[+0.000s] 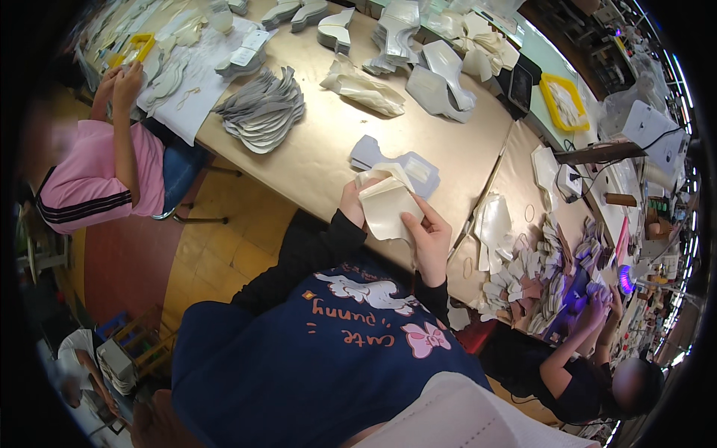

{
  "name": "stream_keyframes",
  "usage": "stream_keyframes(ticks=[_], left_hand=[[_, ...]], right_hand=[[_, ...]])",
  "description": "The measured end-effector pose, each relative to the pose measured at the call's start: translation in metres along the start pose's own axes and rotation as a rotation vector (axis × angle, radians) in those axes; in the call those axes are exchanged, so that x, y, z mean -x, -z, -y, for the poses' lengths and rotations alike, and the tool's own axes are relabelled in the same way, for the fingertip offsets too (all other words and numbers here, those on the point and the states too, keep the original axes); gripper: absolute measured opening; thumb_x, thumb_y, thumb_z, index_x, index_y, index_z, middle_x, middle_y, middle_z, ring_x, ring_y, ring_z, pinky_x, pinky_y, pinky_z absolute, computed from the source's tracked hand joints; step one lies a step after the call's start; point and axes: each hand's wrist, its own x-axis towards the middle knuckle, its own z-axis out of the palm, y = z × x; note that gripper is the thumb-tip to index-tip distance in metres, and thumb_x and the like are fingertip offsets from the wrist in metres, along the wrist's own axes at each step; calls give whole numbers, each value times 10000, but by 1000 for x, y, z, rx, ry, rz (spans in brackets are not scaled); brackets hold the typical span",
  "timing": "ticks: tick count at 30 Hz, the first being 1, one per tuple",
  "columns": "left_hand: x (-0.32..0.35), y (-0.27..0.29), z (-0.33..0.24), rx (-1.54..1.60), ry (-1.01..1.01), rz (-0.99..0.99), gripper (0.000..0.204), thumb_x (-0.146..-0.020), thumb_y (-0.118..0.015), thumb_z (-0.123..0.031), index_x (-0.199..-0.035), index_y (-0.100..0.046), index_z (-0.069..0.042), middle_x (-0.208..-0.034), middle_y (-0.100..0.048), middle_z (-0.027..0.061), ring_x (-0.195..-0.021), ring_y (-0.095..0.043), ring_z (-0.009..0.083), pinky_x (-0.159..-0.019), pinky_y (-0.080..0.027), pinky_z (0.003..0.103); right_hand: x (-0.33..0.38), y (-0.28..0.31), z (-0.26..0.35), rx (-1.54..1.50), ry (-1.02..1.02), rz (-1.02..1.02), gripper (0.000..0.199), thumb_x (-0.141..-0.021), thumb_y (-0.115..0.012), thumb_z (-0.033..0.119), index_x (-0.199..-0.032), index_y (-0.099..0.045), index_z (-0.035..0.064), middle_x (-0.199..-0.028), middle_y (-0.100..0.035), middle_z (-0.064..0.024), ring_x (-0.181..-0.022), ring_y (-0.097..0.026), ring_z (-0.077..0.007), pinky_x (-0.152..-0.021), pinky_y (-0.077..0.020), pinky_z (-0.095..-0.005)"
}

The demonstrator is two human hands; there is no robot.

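Note:
In front of my body I hold a cream-coloured, slightly shiny cut piece (388, 212), folded or layered over itself. My left hand (353, 204) grips its left edge, the fingers partly hidden behind it. My right hand (431, 239) pinches its right edge between thumb and fingers. Just beyond my hands, flat grey cut pieces (420, 170) lie on the tan-covered table (306, 160), partly covered by what I hold. Farther off rest a fanned stack of grey pieces (261, 110) and a crumpled cream piece (362, 88).
More stacked pieces (393, 33) line the table's far side. A yellow basket (564, 103) stands at the far right. A person in pink (101, 168) works at the left; another in dark clothes (575, 377) handles pieces at the right by a purple lamp (626, 279), near a heap of scraps (526, 287).

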Motion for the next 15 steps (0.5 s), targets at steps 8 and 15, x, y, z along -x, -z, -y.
stream_keyframes(ticks=[8,15], left_hand=[[9,-6,-8,-48,39,-15,334,-951,-467,-130,-1228,-598,4,-1123,-676,116,-1025,-673,197,-853,-557,324],[11,-14,-2,-100,18,182,494,-856,-529,70,-1343,-507,-12,-1250,-621,105,-1113,-629,177,-890,-543,311]], right_hand=[[-5,4,-10,-67,93,-40,232,-935,-651,65,-1127,-541,-4,-918,-634,-29,-677,-526,-13,-583,-412,-172],[1,5,-3,-239,1,-60,171,-940,-632,66,-1073,-537,16,-978,-603,-9,-799,-558,-36,-664,-447,-188]])
